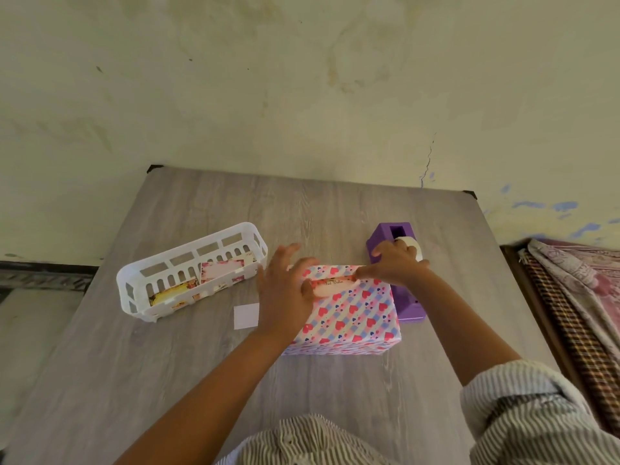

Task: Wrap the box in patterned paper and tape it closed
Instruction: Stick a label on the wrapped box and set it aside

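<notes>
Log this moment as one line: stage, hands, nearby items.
stage: label going on wrapped box | left hand: flat on label | right hand: pressing label | nearby: tape dispenser, basket

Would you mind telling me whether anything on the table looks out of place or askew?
Only a small white paper square lying loose on the table between the basket and wrapped box.

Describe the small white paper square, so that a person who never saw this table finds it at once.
Start at the grey wooden table. On its left part stands a white slotted basket that holds cards; to the right is the box wrapped in heart-patterned paper. The white paper square lies flat between them: plain, blank, the only loose sheet.
</notes>
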